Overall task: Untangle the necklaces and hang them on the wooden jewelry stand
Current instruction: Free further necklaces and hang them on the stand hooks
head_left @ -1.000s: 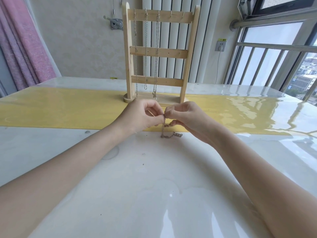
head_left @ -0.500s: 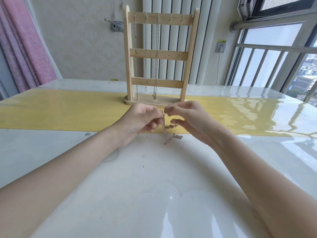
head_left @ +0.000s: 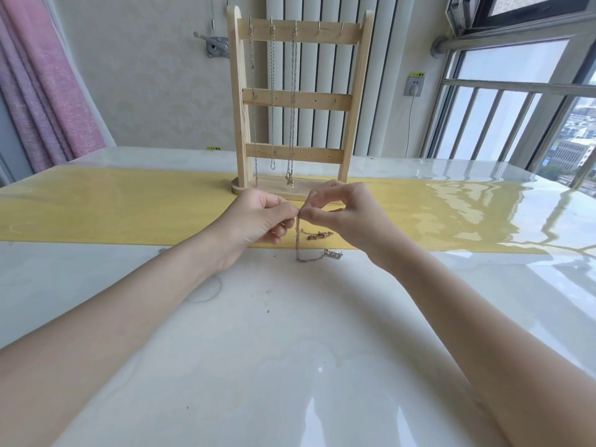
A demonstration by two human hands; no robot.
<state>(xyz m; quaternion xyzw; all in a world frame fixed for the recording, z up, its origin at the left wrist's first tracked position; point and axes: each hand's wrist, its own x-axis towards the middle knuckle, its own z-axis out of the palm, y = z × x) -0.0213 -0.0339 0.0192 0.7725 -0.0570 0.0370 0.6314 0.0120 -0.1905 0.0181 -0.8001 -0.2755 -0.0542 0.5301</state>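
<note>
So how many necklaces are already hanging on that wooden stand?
3, all on the top rail's left hooks: one beside the left post, one on the next hook, one third along. The other hooks look bare.

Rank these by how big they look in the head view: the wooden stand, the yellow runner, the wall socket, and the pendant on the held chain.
1. yellow runner
2. wooden stand
3. wall socket
4. pendant

Socket versus pendant is unsure: the pendant is much nearer the camera.
</note>
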